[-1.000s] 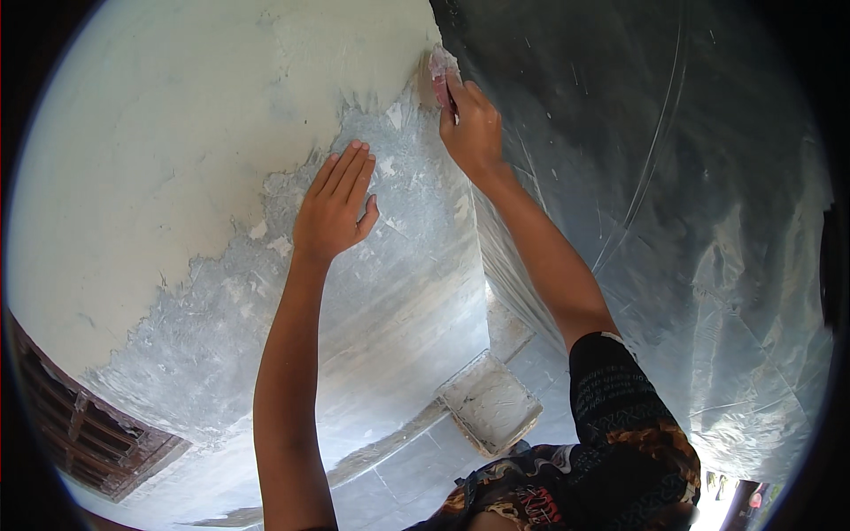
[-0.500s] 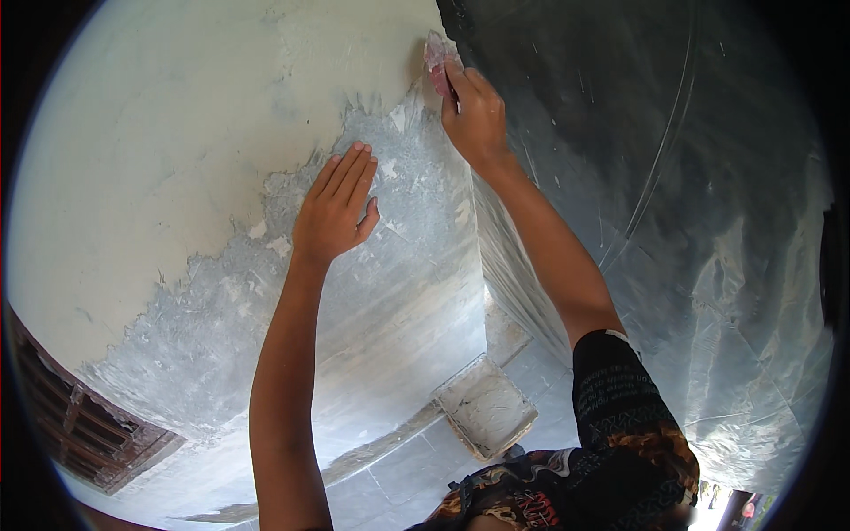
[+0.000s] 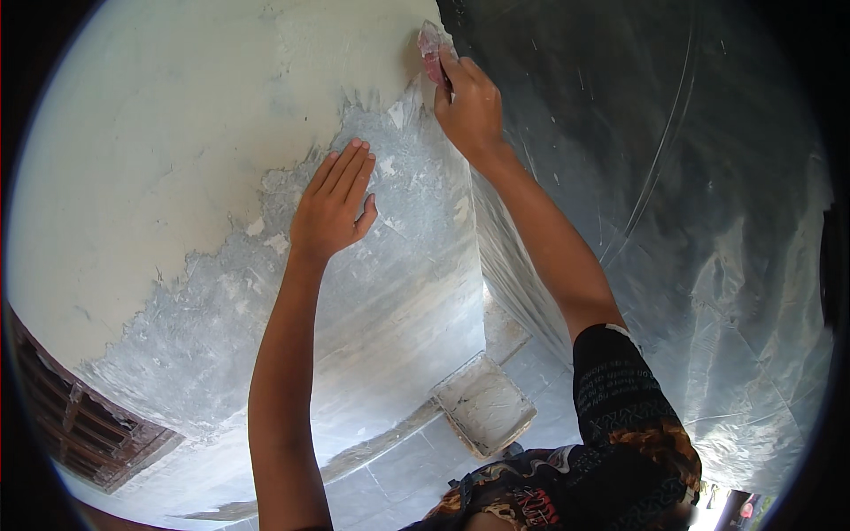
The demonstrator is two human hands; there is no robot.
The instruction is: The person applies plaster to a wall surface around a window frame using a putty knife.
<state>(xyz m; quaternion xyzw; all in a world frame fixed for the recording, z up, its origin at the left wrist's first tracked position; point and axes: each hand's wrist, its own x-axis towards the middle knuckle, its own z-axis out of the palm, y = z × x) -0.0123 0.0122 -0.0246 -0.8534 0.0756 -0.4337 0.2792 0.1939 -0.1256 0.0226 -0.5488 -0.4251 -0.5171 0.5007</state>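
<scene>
My right hand [image 3: 472, 111] reaches high to the wall's right edge. Its fingers are closed round a flat reddish scraper [image 3: 430, 55], smeared with pale plaster, which lies against the cream-coated part of the wall [image 3: 221, 97]. Lower and to the left, my left hand [image 3: 333, 208] rests flat on the wall, fingers stretched upward and side by side, thumb apart, holding nothing. It lies over the rough grey area [image 3: 416, 212], where a ragged border parts grey from cream. A whitish patch [image 3: 405, 106] shows just below the scraper.
Dark plastic sheeting [image 3: 637, 115] hangs along the right side, meeting the wall's edge. On the tiled floor below stands a square tub [image 3: 487, 405] with greyish paste inside. A brown slatted opening [image 3: 80, 429] sits at the lower left.
My right hand and the scraper have shifted slightly up and to the left along the wall. My left hand has stayed almost in place.
</scene>
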